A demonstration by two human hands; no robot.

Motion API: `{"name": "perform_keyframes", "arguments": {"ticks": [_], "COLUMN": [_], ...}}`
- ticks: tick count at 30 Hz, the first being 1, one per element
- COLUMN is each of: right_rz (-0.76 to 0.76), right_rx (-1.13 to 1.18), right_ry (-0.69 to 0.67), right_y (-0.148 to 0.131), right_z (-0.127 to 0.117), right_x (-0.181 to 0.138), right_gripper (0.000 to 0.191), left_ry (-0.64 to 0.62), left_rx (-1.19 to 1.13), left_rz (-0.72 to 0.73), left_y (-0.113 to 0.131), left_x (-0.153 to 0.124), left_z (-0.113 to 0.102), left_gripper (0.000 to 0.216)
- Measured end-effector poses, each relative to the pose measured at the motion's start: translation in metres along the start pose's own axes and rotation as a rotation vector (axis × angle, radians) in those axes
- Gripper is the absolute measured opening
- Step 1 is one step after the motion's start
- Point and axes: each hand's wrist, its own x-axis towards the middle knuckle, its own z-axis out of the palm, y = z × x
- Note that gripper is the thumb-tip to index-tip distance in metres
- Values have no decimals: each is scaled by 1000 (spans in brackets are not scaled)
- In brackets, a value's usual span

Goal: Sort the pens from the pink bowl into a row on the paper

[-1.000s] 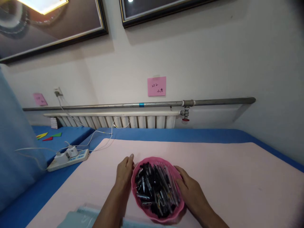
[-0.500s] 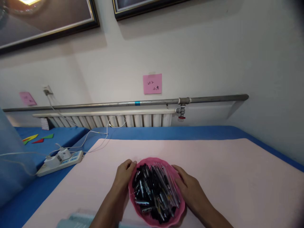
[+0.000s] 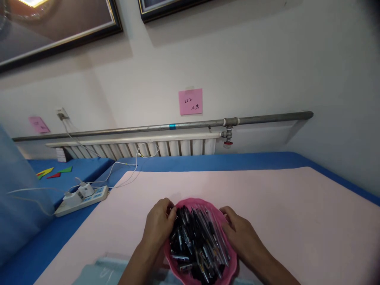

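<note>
A pink bowl with a wavy rim [image 3: 196, 201] stands at the bottom centre, over the pink sheet. Dark pen parts and caps [image 3: 184, 237] fill its left side, and clear pen tubes [image 3: 211, 233] lie slantwise on the right. My left hand [image 3: 160, 221] grips the upper left rim, thumb on the edge and fingers curled outside. On the right rim, my right hand [image 3: 239, 233] holds with its thumb at the edge and its fingers around the outer side. The fingertips under the bowl are hidden.
The pink sheet [image 3: 297, 213] covers a blue table [image 3: 237, 161]. A light blue cloth or bag [image 3: 101, 272] lies at the front left. Left stand a white power strip [image 3: 84, 202] with plugs and cables, and coloured pieces [image 3: 61, 174]. A radiator [image 3: 166, 147] lines the wall.
The bowl has shifted slightly right and toward me, both hands still on it. My left hand sits further over the rim. The view has tilted a little.
</note>
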Motion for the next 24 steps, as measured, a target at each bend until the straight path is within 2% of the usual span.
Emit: {"name": "perform_keyframes", "arguments": {"ticks": [4, 10, 14, 19, 24], "right_rz": [5, 3, 6, 2, -1], "right_rx": [-46, -49, -26, 4, 15], "right_ry": [-3, 15, 29, 31, 8], "right_y": [0, 0, 0, -2, -4], "right_z": [1, 2, 7, 14, 14], "right_x": [1, 0, 0, -1, -4], "right_gripper": [15, 19, 19, 20, 18], "left_ry": [-17, -297, -404, -408, -395], "left_rx": [70, 25, 8, -11, 23], "left_rz": [167, 181, 252, 269, 306], "left_y": [11, 17, 16, 14, 17], "left_x": [-9, -17, -19, -20, -20], "left_z": [-8, -13, -13, -12, -11], "left_gripper": [12, 10, 14, 17, 11]}}
